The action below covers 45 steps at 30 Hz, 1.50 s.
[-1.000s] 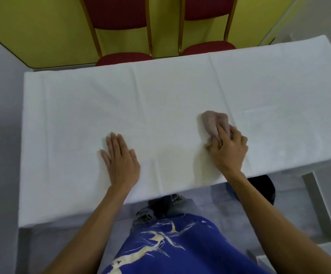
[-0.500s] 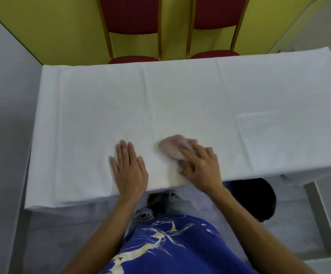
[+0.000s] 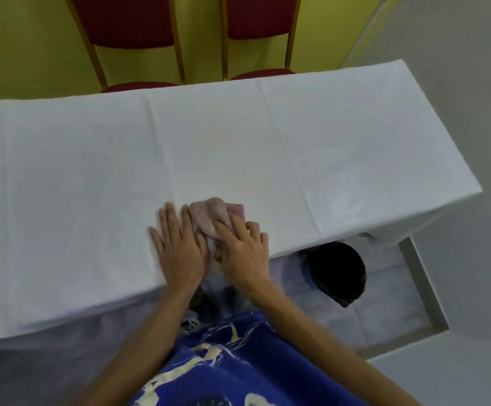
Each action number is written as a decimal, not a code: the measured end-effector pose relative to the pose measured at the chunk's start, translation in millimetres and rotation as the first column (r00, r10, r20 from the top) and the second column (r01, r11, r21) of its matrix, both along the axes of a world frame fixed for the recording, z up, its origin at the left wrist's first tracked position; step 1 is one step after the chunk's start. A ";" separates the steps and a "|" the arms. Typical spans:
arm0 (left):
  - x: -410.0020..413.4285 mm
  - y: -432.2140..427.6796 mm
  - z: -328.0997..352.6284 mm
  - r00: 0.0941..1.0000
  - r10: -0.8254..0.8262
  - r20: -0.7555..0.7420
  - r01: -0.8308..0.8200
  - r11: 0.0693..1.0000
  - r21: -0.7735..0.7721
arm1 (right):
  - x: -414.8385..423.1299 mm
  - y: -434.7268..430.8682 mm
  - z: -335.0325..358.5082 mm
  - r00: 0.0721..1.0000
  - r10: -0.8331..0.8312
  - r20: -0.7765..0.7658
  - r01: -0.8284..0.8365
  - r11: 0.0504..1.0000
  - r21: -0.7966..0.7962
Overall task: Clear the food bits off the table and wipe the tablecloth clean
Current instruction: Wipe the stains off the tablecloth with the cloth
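1. Tablecloth (image 3: 71, 177): white, creased in straight fold lines. On my feed it covers the whole tabletop and hangs over the near edge.
2. Left chair (image 3: 124, 22): red padded back and seat in a wooden frame, pushed up to the far side of the table, in front of a yellow wall.
3. Left hand (image 3: 177, 250): I read it as flat, palm down on the tablecloth near the front edge, fingers straight and close together, gripping nothing. Its inner side touches the rag.
4. Rag (image 3: 212, 213): a crumpled pinkish cloth lying on the tablecloth near the front edge, between the two hands and partly under the right one.
5. Shirt (image 3: 223, 361): blue with a pale print, at the bottom of my view.
6. Right hand (image 3: 244, 253): it lies on the near part of the rag, fingers bent over it and thumb tucked at its near end, holding it against the tablecloth.
7. Right chair (image 3: 259, 16): the same kind, just beside the first.
8. Dark round thing (image 3: 338, 271): on the floor under the right end of the table; I cannot tell what it is.
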<state>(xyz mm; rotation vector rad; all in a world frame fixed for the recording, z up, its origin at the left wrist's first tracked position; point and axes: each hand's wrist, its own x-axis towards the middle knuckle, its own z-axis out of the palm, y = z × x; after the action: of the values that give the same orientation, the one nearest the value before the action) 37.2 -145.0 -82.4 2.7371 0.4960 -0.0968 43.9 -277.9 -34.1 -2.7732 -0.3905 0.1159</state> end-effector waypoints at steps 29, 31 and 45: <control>87.5 -186.9 6.0 0.979 0.205 -0.019 -0.206 0.979 -0.014 | 248.2 -407.9 -11.9 0.919 -0.393 0.022 0.393 0.919 0.031; 101.3 -199.9 10.2 0.942 0.333 -0.051 -0.335 0.942 -0.036 | 265.5 -408.6 -9.7 0.821 -0.568 -0.062 0.571 0.814 0.104; 141.1 -232.5 1.4 0.948 0.317 0.003 -0.316 0.944 0.094 | 263.4 -260.5 -17.5 0.959 0.282 -0.008 -0.280 0.955 0.100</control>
<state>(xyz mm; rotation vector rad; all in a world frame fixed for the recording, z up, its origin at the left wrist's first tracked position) 178.3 -377.5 -81.0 2.7064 0.9590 -0.0083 307.3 -538.4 -51.6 -2.6024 -0.7630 0.1903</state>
